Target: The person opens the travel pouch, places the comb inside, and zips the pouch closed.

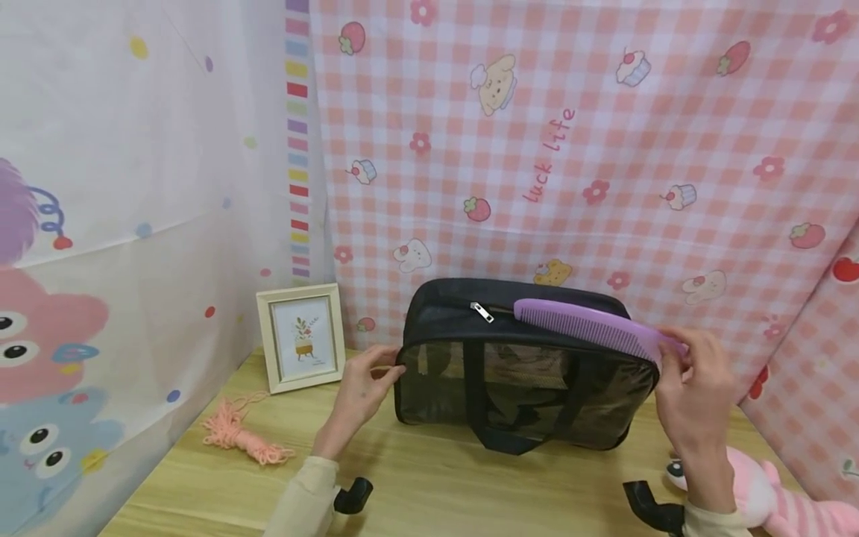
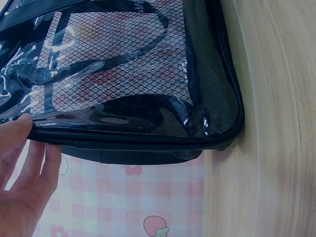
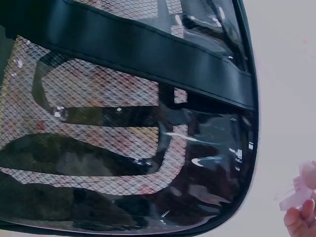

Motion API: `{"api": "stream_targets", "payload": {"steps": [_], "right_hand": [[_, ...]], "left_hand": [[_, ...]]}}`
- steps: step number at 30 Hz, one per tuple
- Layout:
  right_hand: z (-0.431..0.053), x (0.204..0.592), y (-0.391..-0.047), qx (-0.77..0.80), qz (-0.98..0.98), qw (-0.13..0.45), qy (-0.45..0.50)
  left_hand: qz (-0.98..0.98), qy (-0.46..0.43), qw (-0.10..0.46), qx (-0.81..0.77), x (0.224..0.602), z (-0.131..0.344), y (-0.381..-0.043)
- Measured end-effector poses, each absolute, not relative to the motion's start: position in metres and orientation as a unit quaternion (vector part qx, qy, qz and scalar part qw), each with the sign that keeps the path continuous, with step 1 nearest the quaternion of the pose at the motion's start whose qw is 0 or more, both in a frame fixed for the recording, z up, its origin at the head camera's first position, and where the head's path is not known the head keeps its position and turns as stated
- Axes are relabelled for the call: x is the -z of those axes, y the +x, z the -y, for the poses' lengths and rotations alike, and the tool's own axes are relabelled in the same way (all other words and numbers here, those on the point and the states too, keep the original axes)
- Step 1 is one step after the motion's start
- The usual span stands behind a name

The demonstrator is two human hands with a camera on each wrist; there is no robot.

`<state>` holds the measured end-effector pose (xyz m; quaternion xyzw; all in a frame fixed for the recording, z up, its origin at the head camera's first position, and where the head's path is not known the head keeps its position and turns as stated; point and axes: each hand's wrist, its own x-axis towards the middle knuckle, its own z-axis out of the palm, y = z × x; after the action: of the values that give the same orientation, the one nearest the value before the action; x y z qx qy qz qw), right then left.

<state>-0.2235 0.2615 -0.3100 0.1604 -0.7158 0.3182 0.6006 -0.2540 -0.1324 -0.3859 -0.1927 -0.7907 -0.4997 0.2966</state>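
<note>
A black toiletry bag (image 1: pixel 432 395) with a see-through front, a mesh back and hanging handles stands on the wooden table. My left hand (image 1: pixel 362 391) pinches its left edge; in the left wrist view the thumb is on the front and the fingers (image 2: pixel 37 165) behind the rim. A purple comb (image 1: pixel 584 317) slants along the bag's top, teeth towards me. My right hand (image 1: pixel 698 395) grips its right end, beside the bag's top right corner. The metal zipper pull (image 1: pixel 482 312) lies left of the comb's tip. Whether the comb reaches into the bag I cannot tell.
A framed plant picture (image 1: pixel 302 339) stands left of the bag. Nearer the left table edge lies a bundle of pink cord (image 1: pixel 244 436). A pink and white plush toy (image 1: pixel 754 485) is at the front right, partly behind my right wrist. Patterned cloth (image 1: pixel 510 164) hangs behind.
</note>
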Motion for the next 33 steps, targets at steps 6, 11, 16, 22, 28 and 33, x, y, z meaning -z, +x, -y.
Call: {"api": "stream_targets", "payload": {"steps": [6, 11, 16, 22, 28, 33], "right_hand": [[-0.264, 0.311, -0.229, -0.314, 0.718, 0.606, 0.137], [-0.263, 0.308, -0.231, -0.312, 0.720, 0.605, 0.136], [-0.260, 0.313, -0.233, -0.304, 0.717, 0.611, 0.143], [-0.256, 0.314, -0.235, -0.268, 0.728, 0.603, 0.186], [-0.250, 0.302, -0.244, -0.227, 0.759, 0.563, 0.234], [-0.246, 0.294, -0.247, -0.199, 0.779, 0.539, 0.252]], "left_hand": [[0.785, -0.194, 0.297, 0.508, 0.386, 0.134, -0.254], [0.785, -0.193, 0.307, 0.502, 0.383, 0.137, -0.255], [0.782, -0.198, 0.302, 0.508, 0.387, 0.135, -0.257], [0.785, -0.198, 0.289, 0.511, 0.390, 0.133, -0.256], [0.786, -0.192, 0.299, 0.506, 0.388, 0.135, -0.255], [0.794, -0.197, 0.292, 0.495, 0.388, 0.135, -0.256]]}}
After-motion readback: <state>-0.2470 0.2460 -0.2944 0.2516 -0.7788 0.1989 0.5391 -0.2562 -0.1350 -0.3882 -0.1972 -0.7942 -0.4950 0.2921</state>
